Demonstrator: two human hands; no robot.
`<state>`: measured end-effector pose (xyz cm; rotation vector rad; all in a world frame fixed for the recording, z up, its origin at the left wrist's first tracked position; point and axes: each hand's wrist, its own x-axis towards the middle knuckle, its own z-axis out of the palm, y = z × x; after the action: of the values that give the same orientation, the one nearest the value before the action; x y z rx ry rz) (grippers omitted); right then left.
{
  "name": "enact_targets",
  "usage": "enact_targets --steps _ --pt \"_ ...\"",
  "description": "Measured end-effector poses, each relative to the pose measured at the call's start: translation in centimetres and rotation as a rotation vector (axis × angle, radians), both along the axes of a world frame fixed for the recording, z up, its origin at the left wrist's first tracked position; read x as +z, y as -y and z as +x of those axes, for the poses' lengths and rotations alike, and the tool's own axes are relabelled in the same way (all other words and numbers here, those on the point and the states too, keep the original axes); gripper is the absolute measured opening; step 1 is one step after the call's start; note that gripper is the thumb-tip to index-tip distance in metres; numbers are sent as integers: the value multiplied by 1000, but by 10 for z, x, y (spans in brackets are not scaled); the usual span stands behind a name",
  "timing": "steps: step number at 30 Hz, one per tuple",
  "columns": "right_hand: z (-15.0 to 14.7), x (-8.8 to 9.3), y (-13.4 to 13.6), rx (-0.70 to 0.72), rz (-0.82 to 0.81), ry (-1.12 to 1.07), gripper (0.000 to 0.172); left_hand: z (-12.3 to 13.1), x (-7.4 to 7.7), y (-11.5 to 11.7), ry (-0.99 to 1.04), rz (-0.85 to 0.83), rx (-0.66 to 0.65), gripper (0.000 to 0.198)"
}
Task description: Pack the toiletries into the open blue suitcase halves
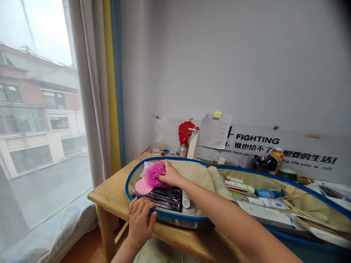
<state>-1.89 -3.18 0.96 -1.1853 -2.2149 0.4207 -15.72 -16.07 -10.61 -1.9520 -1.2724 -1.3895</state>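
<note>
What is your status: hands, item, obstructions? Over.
Right hand pinching magenta mesh pouf inside blue-rimmed bin. Left hand resting on dark packet at near rim. White tube beside packet, nothing over pouf.

Orange bottle [276, 159], pinned paper sheet [214, 131], grey curtain [91, 95] beside window [35, 109].

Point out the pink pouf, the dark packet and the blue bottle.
pink pouf [154, 174], head view, middle of its mesh ball.
dark packet [166, 196], head view, centre of its glossy face.
blue bottle [267, 193], head view, middle of its body.
</note>
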Motion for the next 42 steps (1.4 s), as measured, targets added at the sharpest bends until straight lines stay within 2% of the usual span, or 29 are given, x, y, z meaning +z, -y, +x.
enact_targets --steps 3,7,11,13,15,19,23,25,28,33,36,38,40,42 --pt "-24 1 2 80 7 25 73 -2 -2 -2 -30 7 5 20" --pt "-39 8 8 140 9 47 73 -7 -5 -6 -88 33 -3 17" --pt "-45 -1 14 259 -117 151 87 -5 -4 -6 -73 41 -5 18" --pt "-46 -7 16 286 -196 208 100 -3 -3 -4 -39 25 1 20" --pt "-45 -9 16 288 -238 228 105 -1 -1 -2 -6 6 1 21" --pt "-36 -1 15 275 -248 209 100 0 1 0 5 3 -29 20" --pt "-17 7 13 246 -193 190 97 -3 0 0 2 3 -28 19" --pt "1 13 10 219 -143 194 89 -4 -2 -1 -4 -11 -21 19" --pt "46 25 0 128 -71 223 67 -5 -3 -1 -13 -19 -12 19" --pt "163 44 -21 -210 -11 315 35 -5 -3 -1 -19 10 -14 18" --pt "240 46 -27 -450 -51 415 29 -6 -4 -2 -26 1 -19 17" --pt "284 43 -26 -555 -104 500 29 -6 -5 -2 -26 -5 -18 17" --pt "315 38 -26 -612 -159 582 29 -7 -5 -3 -28 1 -15 17" --pt "331 32 -26 -623 -207 655 28 -7 -6 -3 -30 10 -10 17"
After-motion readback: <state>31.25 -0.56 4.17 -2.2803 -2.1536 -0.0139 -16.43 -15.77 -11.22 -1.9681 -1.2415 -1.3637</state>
